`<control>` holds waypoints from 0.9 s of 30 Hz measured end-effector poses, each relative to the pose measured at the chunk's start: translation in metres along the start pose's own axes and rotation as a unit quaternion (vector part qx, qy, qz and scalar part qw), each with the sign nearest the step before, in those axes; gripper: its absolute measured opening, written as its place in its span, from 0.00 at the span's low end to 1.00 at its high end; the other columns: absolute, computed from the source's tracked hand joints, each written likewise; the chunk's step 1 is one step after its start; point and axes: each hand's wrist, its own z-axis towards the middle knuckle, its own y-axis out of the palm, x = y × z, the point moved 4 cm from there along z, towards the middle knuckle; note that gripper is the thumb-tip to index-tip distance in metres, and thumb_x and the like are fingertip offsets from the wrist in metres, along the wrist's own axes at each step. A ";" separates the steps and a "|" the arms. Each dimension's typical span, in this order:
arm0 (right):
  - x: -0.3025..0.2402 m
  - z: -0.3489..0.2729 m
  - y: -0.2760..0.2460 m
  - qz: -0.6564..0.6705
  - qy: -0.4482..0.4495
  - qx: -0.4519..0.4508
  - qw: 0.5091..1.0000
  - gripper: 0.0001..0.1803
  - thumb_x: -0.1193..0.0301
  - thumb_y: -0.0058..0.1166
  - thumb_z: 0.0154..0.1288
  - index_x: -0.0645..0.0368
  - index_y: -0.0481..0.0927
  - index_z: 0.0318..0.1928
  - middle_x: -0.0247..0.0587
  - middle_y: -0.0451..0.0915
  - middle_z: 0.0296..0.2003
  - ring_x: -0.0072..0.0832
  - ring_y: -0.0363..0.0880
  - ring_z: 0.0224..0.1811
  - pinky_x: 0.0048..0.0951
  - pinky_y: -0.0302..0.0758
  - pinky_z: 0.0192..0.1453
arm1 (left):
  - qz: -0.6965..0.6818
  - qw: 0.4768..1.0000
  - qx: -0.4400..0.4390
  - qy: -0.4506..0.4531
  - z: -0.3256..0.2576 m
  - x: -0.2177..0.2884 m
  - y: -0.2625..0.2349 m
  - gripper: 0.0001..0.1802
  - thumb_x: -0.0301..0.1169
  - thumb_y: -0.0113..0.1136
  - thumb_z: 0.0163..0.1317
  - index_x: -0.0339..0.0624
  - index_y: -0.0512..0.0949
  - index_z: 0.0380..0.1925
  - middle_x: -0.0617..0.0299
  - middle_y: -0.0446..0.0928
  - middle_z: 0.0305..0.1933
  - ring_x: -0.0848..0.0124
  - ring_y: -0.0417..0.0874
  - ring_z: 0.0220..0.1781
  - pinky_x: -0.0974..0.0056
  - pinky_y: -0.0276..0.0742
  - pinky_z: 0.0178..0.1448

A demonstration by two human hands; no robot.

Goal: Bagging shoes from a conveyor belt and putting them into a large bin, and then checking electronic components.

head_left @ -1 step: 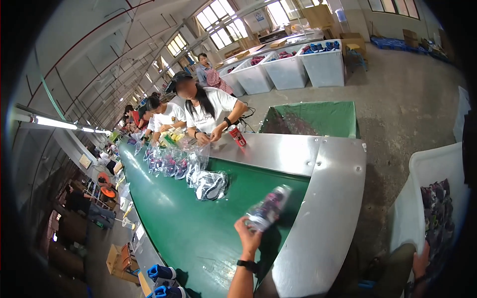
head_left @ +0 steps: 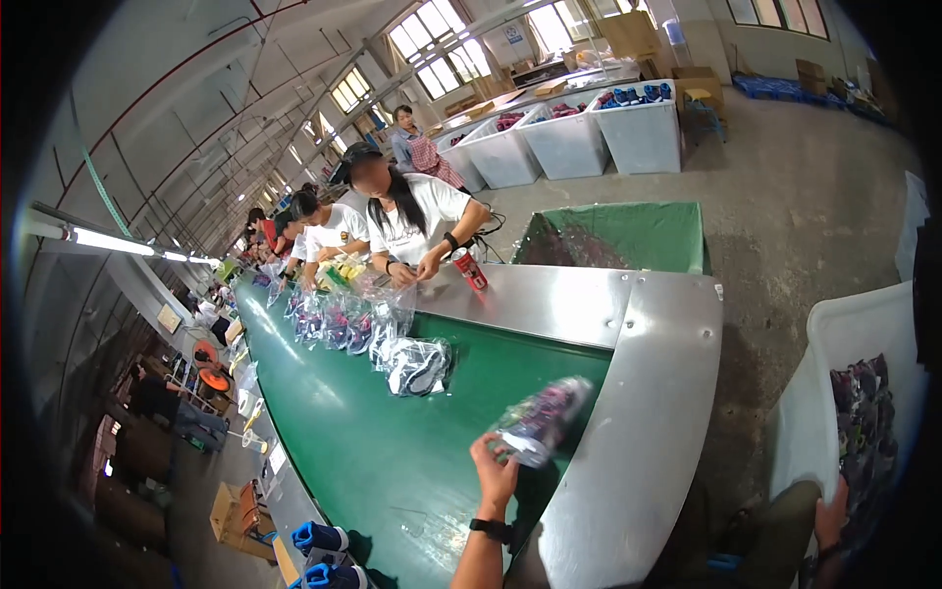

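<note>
Left hand (head_left: 497, 469), lower center of frame, was clamped on the near end of a blurred clear bag (head_left: 546, 420) of dark-pink items, right of center. Silver tabletop (head_left: 648, 422) curved beyond; far right, white bin (head_left: 807, 417), right hand (head_left: 832, 515) near it, grip couldn't be told.

Cnt'd: own hands (head_left: 497, 473), 2 | bagged item (head_left: 546, 416) held, 1 | red can (head_left: 468, 269), 1 | grn bin (head_left: 675, 234), 1 | back wht bins (head_left: 638, 142), 4 seen | rt wht bin (head_left: 803, 412), 1
</note>
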 end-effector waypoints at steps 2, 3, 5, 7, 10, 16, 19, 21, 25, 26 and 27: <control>0.000 0.000 0.000 0.008 0.003 -0.010 1.000 0.44 0.77 0.52 0.57 0.65 0.55 0.76 0.58 0.61 0.72 0.53 0.55 0.77 0.46 0.51 0.81 | -0.088 0.995 -0.033 -0.043 -0.015 0.007 0.000 0.26 0.26 0.68 0.61 0.42 0.68 0.58 0.52 0.70 0.57 0.63 0.80 0.52 0.61 0.85 0.45; 0.002 -0.001 0.001 0.009 0.002 -0.007 1.000 0.44 0.77 0.52 0.57 0.65 0.55 0.76 0.58 0.61 0.72 0.53 0.55 0.77 0.46 0.51 0.81 | -0.146 0.979 -0.043 -0.135 -0.021 0.014 0.002 0.23 0.28 0.63 0.67 0.43 0.67 0.59 0.52 0.71 0.58 0.62 0.81 0.50 0.61 0.85 0.45; 0.004 -0.003 0.005 -0.043 -0.011 0.013 0.999 0.45 0.77 0.55 0.56 0.65 0.55 0.76 0.59 0.61 0.72 0.53 0.55 0.77 0.47 0.51 0.81 | -0.152 0.951 -0.049 -0.263 -0.031 0.035 0.013 0.28 0.41 0.58 0.74 0.45 0.61 0.68 0.51 0.71 0.60 0.61 0.83 0.48 0.60 0.86 0.43; -0.109 0.005 -0.021 -0.055 -0.110 0.075 0.990 0.45 0.79 0.58 0.55 0.64 0.57 0.75 0.60 0.64 0.69 0.52 0.61 0.74 0.47 0.57 0.78 | -0.095 0.955 -0.055 -0.276 -0.035 0.058 0.028 0.39 0.49 0.61 0.72 0.49 0.52 0.73 0.49 0.72 0.62 0.59 0.82 0.50 0.55 0.85 0.43; -0.306 0.006 -0.076 0.213 -0.253 -0.050 0.942 0.42 0.80 0.63 0.55 0.64 0.62 0.72 0.51 0.79 0.52 0.44 0.80 0.56 0.41 0.76 0.63 | -0.057 0.977 -0.011 -0.207 -0.015 0.037 0.065 0.59 0.49 0.76 0.57 0.44 0.46 0.77 0.46 0.70 0.65 0.58 0.79 0.56 0.55 0.83 0.44; -0.564 -0.047 -0.143 0.361 -0.451 -0.437 0.689 0.38 0.70 0.58 0.71 0.64 0.55 0.75 0.40 0.83 0.44 0.28 0.83 0.45 0.33 0.79 0.54 | -0.008 0.982 0.081 -0.169 0.001 -0.052 0.094 0.64 0.37 0.84 0.45 0.35 0.50 0.77 0.40 0.67 0.70 0.54 0.73 0.67 0.54 0.71 0.72; -0.616 -0.095 -0.170 0.412 -0.514 -0.495 0.566 0.41 0.67 0.57 0.74 0.64 0.49 0.77 0.43 0.82 0.45 0.33 0.83 0.44 0.36 0.78 0.51 | -0.127 0.983 -0.035 -0.129 0.036 -0.113 0.026 0.56 0.29 0.74 0.54 0.37 0.47 0.77 0.44 0.69 0.64 0.57 0.79 0.57 0.55 0.76 0.64; -0.616 -0.097 -0.167 0.407 -0.504 -0.515 0.562 0.45 0.70 0.57 0.74 0.57 0.43 0.80 0.41 0.84 0.46 0.30 0.84 0.46 0.32 0.80 0.55 | -0.171 0.972 -0.104 -0.123 -0.012 -0.119 0.041 0.54 0.27 0.71 0.57 0.37 0.46 0.77 0.45 0.70 0.62 0.58 0.81 0.54 0.55 0.78 0.61; -0.558 -0.068 -0.149 0.392 -0.414 -0.514 0.641 0.44 0.72 0.58 0.72 0.55 0.47 0.80 0.38 0.84 0.46 0.25 0.83 0.46 0.29 0.80 0.55 | -0.317 0.904 0.018 -0.288 -0.037 0.024 0.072 0.51 0.17 0.54 0.53 0.43 0.44 0.77 0.49 0.72 0.56 0.57 0.83 0.47 0.51 0.86 0.47; -0.546 -0.065 -0.139 0.423 -0.411 -0.481 0.648 0.40 0.70 0.59 0.72 0.61 0.52 0.77 0.40 0.83 0.41 0.24 0.83 0.42 0.28 0.80 0.52 | -0.355 0.894 -0.021 -0.271 -0.044 0.037 0.059 0.50 0.18 0.53 0.53 0.44 0.45 0.77 0.49 0.71 0.58 0.56 0.82 0.49 0.49 0.86 0.49; -0.536 -0.058 -0.131 0.407 -0.399 -0.468 0.675 0.39 0.71 0.59 0.71 0.62 0.55 0.76 0.40 0.83 0.41 0.24 0.83 0.42 0.28 0.81 0.51 | -0.392 0.881 -0.063 -0.258 -0.053 0.052 0.050 0.49 0.18 0.51 0.53 0.45 0.46 0.77 0.49 0.70 0.59 0.55 0.82 0.50 0.47 0.87 0.50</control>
